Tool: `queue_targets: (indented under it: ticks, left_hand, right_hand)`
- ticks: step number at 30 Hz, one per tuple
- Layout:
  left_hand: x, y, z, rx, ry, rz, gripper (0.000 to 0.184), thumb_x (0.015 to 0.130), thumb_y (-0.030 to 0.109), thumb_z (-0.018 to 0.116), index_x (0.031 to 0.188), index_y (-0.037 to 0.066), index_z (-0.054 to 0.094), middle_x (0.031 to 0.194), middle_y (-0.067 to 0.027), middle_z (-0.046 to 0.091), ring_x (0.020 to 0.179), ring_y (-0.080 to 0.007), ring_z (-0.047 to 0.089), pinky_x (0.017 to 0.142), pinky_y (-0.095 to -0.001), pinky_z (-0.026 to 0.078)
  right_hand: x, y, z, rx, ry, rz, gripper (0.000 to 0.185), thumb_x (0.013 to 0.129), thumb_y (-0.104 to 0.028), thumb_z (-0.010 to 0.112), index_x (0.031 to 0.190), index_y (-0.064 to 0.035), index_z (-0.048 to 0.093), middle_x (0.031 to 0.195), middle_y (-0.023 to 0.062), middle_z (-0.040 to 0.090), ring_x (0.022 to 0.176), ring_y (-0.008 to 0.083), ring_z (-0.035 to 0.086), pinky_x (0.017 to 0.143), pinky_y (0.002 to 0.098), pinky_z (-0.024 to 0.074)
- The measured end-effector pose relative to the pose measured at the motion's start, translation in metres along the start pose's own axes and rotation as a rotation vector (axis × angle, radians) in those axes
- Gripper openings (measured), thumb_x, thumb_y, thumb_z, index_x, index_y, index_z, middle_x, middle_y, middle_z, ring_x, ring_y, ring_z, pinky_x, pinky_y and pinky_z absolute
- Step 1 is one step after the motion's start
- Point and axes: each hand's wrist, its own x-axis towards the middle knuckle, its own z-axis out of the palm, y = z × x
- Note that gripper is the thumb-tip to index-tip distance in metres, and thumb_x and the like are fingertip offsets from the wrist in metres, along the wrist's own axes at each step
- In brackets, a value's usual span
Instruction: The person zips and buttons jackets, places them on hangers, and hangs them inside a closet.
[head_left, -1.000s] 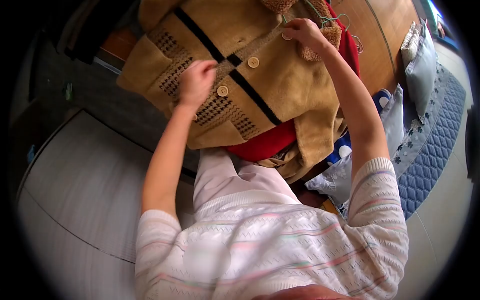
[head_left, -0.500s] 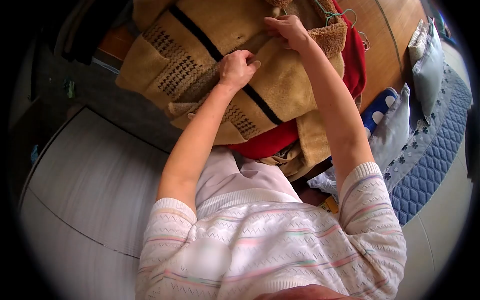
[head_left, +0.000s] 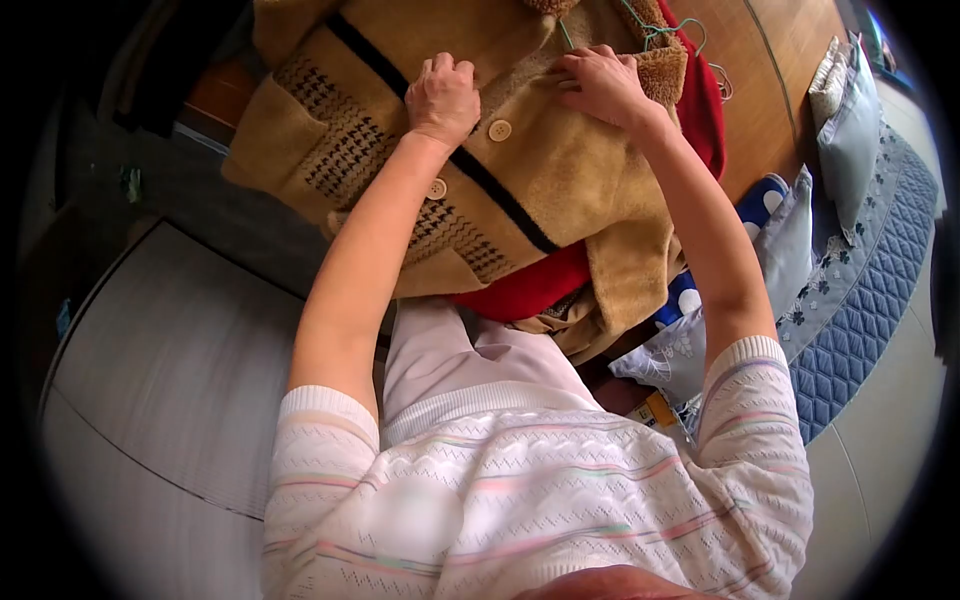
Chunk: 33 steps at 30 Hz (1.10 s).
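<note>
A tan coat (head_left: 570, 180) with black stripes, a houndstooth pattern and round buttons lies spread in front of me over a red garment (head_left: 535, 287). My left hand (head_left: 443, 97) has its fingers curled on the coat's front edge, beside a black stripe. Near the brown fleece collar (head_left: 660, 78), my right hand (head_left: 600, 85) rests on the other front panel with its fingers apart. One button (head_left: 500, 130) shows between my hands, another (head_left: 436, 188) below my left hand. A green hanger (head_left: 668, 35) pokes out at the collar.
Right of the coat are a wooden surface (head_left: 745, 90), grey-blue pillows (head_left: 845, 140) and a quilted blue mat (head_left: 860, 330) on the tiled floor. A grey panel (head_left: 190, 350) stands at the lower left. Dark clothing hangs at the upper left.
My left hand has moved up and slightly left since half a second ago, and the coat's front edges lie differently. The fingers of my right hand have spread from a pinch.
</note>
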Motion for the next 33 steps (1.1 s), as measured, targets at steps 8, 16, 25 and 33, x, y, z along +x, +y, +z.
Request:
queue_targets:
  ticks: [8,16,25,33]
  left_hand:
    - [0.005,-0.013,0.003,-0.223,0.058,0.098,0.014,0.073,0.017,0.057,0.081,0.007,0.062,0.082,-0.0113,0.057,0.08,-0.0267,0.056,0.072,-0.0361,0.047]
    - [0.013,-0.007,-0.02,-0.346,-0.439,-0.112,0.018,0.069,0.017,0.06,0.076,0.001,0.061,0.076,-0.0125,0.06,0.073,-0.0244,0.058,0.068,-0.0338,0.045]
    - [-0.014,0.023,-0.026,-0.071,-0.36,0.094,0.027,0.065,0.022,0.07,0.083,0.004,0.061,0.088,-0.011,0.055,0.088,-0.0268,0.054,0.074,-0.0364,0.047]
    - [-0.023,0.027,-0.015,-0.064,-0.215,0.128,0.022,0.064,0.015,0.071,0.076,0.003,0.057,0.088,-0.0107,0.051,0.091,-0.0278,0.05,0.075,-0.0372,0.046]
  right_hand:
    - [0.013,0.024,0.005,0.224,-0.029,0.167,0.027,0.075,-0.037,0.061,0.091,-0.0164,0.063,0.087,0.0033,0.061,0.096,0.0248,0.052,0.078,0.0445,0.0362]
    - [0.006,-0.001,0.003,0.187,0.572,0.048,0.017,0.078,-0.027,0.06,0.087,-0.0122,0.064,0.079,0.0068,0.063,0.08,0.0263,0.059,0.079,0.0411,0.0421]
    - [-0.034,-0.082,0.053,1.256,-0.101,0.615,0.021,0.078,-0.016,0.06,0.087,0.0017,0.064,0.074,0.0107,0.064,0.065,0.0148,0.061,0.059,0.0274,0.0489]
    - [-0.035,-0.084,0.052,1.662,-0.084,0.708,0.016,0.08,-0.014,0.06,0.088,-0.0004,0.062,0.073,0.0045,0.063,0.063,0.0112,0.059,0.053,0.0231,0.0459]
